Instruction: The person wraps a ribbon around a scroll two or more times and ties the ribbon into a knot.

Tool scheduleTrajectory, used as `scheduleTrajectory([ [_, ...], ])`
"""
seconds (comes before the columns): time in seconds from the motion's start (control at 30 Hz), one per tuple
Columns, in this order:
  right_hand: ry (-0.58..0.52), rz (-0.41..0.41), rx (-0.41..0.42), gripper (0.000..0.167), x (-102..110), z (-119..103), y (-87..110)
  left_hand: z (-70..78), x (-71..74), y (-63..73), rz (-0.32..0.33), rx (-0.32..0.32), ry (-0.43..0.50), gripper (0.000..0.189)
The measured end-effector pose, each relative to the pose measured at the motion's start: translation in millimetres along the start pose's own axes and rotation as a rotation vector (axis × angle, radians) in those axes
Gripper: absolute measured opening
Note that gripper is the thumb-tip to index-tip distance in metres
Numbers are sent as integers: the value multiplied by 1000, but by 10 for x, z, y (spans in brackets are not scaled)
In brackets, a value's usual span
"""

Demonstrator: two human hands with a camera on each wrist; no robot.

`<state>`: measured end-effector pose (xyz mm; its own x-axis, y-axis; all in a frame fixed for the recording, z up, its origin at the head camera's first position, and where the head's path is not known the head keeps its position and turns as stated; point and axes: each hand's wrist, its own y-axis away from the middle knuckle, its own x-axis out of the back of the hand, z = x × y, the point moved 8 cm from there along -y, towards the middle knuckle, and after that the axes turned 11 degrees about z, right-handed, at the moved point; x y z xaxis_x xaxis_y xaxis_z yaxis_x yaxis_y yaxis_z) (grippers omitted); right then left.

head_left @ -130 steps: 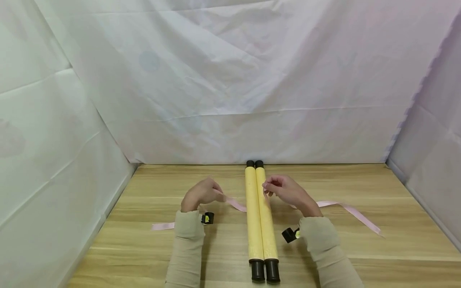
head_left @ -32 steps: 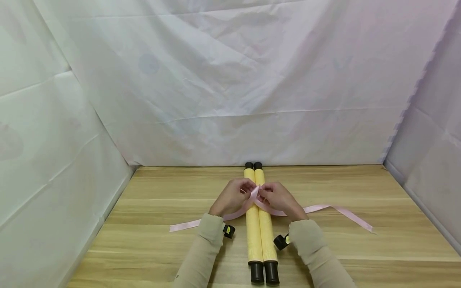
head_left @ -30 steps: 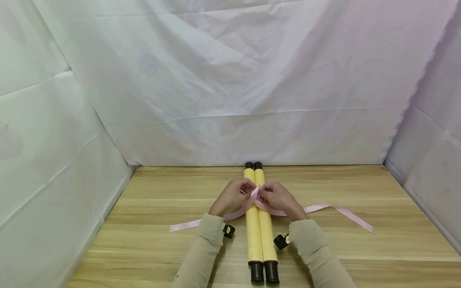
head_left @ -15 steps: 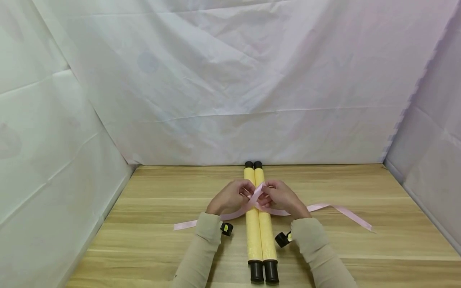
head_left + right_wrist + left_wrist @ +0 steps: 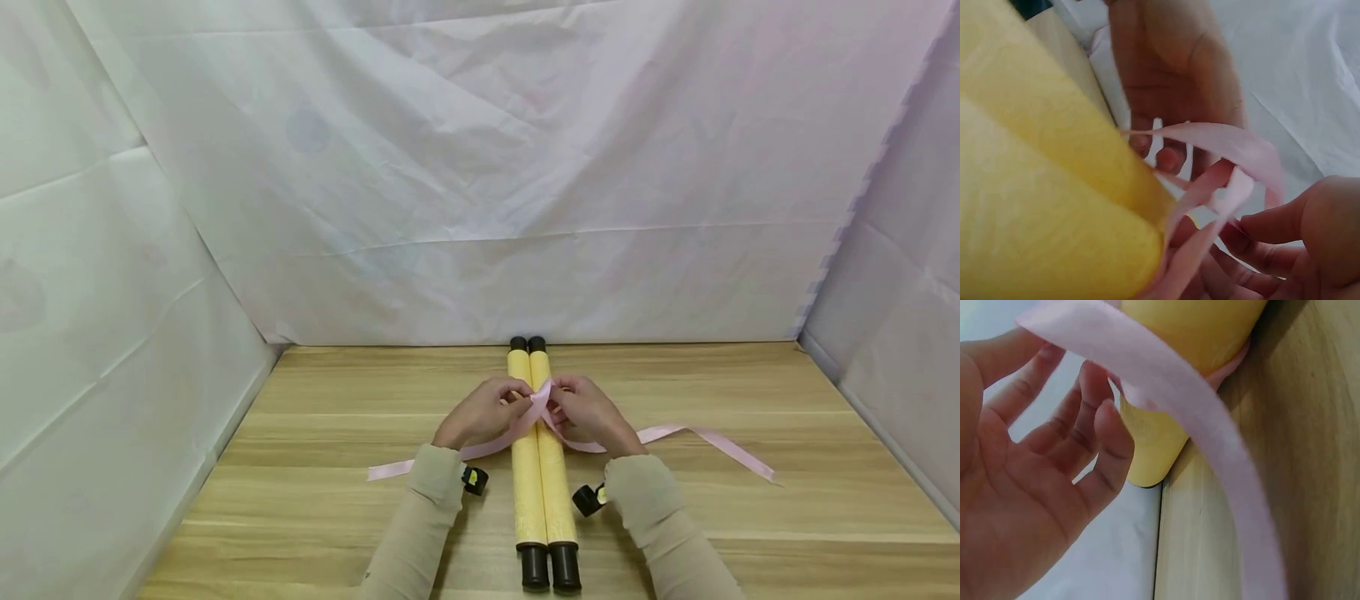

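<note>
Two yellow tubes with black end caps, a left tube and a right tube, lie side by side, pointing away from me. A pink satin ribbon runs under them, and its two sides cross above the tubes. My left hand pinches the ribbon between thumb and forefinger, the other fingers loosely bent. Just right of the crossing, my right hand pinches the ribbon too. In the right wrist view its thumb and fingers meet at a ribbon loop; part of the crossing is hidden by fingers.
The wood-grain table carries both ribbon tails, a short one at left and a longer right tail. White cloth hangs behind the far edge, with more at both sides. Small black wrist cameras sit under the sleeves.
Both hands have come together over the tubes, bringing the ribbon sides up into a crossing. Lately the crossing has shifted slightly right, and the left tail has slid a little inward.
</note>
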<state>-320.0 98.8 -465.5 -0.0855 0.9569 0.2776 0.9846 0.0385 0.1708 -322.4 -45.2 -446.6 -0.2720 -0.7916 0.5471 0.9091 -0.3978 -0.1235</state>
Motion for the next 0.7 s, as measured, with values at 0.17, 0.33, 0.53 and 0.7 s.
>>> scheduleTrajectory([
  [0.17, 67, 65, 67, 25, 37, 2, -41, 13, -34, -29, 32, -11, -1, 11],
  [0.33, 102, 82, 104, 21, 37, -7, -57, 40, -90, -53, 46, -4, 13, 12],
  [0.53, 116, 78, 135, 19, 16, -22, -64, 20, -54, -35, 99, 44, -6, 12],
  [0.7, 187, 127, 181, 19, 31, -58, -71, 10, 49, -23, 158, 48, -28, 10],
])
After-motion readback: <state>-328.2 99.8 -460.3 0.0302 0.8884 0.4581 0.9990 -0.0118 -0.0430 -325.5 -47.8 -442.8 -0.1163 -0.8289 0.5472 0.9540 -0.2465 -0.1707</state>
